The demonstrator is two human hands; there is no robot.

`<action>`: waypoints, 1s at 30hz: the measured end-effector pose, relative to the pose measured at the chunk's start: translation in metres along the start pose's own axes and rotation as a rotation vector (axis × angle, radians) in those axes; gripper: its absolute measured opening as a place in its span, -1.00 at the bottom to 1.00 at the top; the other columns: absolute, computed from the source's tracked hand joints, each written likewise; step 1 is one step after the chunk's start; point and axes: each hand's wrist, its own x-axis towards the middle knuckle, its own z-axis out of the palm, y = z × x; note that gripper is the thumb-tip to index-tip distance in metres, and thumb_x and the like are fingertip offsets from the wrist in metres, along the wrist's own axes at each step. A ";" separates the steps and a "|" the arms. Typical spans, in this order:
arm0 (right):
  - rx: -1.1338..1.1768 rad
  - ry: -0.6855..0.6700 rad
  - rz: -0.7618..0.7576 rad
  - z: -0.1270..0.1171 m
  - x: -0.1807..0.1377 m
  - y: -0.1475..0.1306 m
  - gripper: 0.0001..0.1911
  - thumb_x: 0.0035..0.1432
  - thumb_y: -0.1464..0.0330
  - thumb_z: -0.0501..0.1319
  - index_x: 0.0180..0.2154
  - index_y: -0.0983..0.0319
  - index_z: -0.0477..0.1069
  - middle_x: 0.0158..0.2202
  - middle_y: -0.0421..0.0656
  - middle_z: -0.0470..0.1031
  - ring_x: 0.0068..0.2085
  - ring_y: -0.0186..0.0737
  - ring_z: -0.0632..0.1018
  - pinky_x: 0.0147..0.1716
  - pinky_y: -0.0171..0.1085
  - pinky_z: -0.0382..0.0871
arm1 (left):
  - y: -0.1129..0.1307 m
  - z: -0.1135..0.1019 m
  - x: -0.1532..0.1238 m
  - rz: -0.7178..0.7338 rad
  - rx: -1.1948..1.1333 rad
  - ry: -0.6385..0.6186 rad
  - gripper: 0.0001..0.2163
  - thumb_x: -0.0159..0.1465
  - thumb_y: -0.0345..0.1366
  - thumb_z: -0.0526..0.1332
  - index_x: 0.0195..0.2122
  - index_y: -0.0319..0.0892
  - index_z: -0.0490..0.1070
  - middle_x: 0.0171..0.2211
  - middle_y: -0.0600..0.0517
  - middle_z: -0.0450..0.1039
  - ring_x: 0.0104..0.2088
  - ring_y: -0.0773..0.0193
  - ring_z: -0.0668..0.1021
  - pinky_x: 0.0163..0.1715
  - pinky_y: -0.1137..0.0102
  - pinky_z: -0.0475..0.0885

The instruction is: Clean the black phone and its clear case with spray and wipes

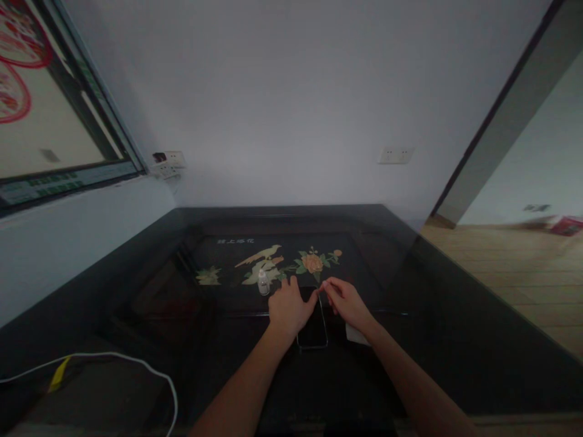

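Note:
A dark smartphone (312,331) with a pale edge lies on the black table between my hands. My left hand (289,308) lies over its upper left side, fingers spread and thumb stretched across the top of the phone. At the phone's upper right corner, the thumb and forefinger of my right hand (347,302) are pinched together, close to my left thumb. Whatever is in that pinch is too small to make out. A small clear bottle with a white cap (263,283) stands just left of my left fingers. Partly under my right wrist is a flat white piece (356,335).
The glossy black table (437,340) bears a bird-and-flower picture (312,262) and reaches the wall. A white cable (122,357) and a yellow strip (59,374) lie at the near left. Wall sockets (396,156) sit above the table. A window (59,103) is at left.

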 end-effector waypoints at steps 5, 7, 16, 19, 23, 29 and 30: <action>-0.006 -0.007 0.006 0.000 0.000 0.002 -0.61 0.34 0.05 0.09 -0.31 0.21 0.45 -0.60 -0.32 0.30 -0.65 -0.37 0.36 -0.65 -0.40 0.21 | -0.001 0.000 -0.001 -0.010 0.002 -0.025 -0.38 0.29 0.27 0.02 0.06 -0.19 0.34 -0.07 -0.22 0.47 -0.13 -0.11 0.60 -0.20 0.18 0.45; -0.010 -0.002 0.006 0.000 0.000 0.004 -0.62 0.35 0.06 0.08 -0.30 0.20 0.45 -0.60 -0.33 0.31 -0.65 -0.37 0.36 -0.65 -0.40 0.21 | 0.000 0.000 -0.002 -0.021 0.004 -0.036 -0.33 0.25 0.30 0.05 0.10 -0.20 0.32 -0.05 -0.24 0.47 -0.12 -0.12 0.60 -0.18 0.18 0.44; -0.023 -0.011 0.034 0.000 0.002 0.009 -0.62 0.34 0.06 0.08 -0.28 0.20 0.45 -0.58 -0.32 0.34 -0.64 -0.36 0.38 -0.65 -0.40 0.22 | 0.008 0.004 -0.008 -0.017 -0.010 -0.048 -0.23 0.13 0.30 0.19 0.16 -0.21 0.26 0.05 -0.29 0.39 -0.01 -0.16 0.54 -0.10 0.16 0.43; -0.041 -0.003 0.033 0.001 0.003 0.011 -0.62 0.35 0.06 0.08 -0.28 0.20 0.46 -0.58 -0.32 0.34 -0.65 -0.37 0.38 -0.65 -0.40 0.22 | 0.008 0.005 -0.007 -0.006 -0.028 -0.017 -0.31 0.13 0.24 0.21 0.08 -0.22 0.30 0.06 -0.28 0.36 0.02 -0.15 0.51 -0.10 0.18 0.44; -0.058 0.000 0.026 0.001 0.003 0.011 -0.63 0.35 0.07 0.08 -0.28 0.20 0.46 -0.58 -0.32 0.34 -0.65 -0.37 0.39 -0.65 -0.40 0.22 | 0.009 0.004 -0.006 -0.032 -0.056 0.005 -0.31 0.08 0.22 0.26 0.05 -0.23 0.28 0.06 -0.29 0.35 0.02 -0.13 0.51 -0.11 0.21 0.45; -0.053 -0.022 0.025 0.001 0.002 0.011 -0.66 0.35 0.12 0.07 -0.31 0.20 0.44 -0.60 -0.32 0.35 -0.65 -0.36 0.40 -0.66 -0.40 0.22 | 0.014 0.003 -0.007 -0.081 -0.082 0.022 -0.32 0.11 0.22 0.24 0.05 -0.25 0.24 0.05 -0.31 0.36 0.01 -0.11 0.54 -0.12 0.24 0.44; -0.059 -0.021 0.023 0.001 0.003 0.011 -0.66 0.35 0.12 0.07 -0.31 0.20 0.44 -0.60 -0.32 0.35 -0.65 -0.36 0.40 -0.65 -0.40 0.22 | 0.014 0.003 -0.007 -0.087 -0.093 0.018 -0.32 0.12 0.22 0.24 0.05 -0.25 0.23 0.05 -0.31 0.36 0.01 -0.11 0.55 -0.13 0.24 0.44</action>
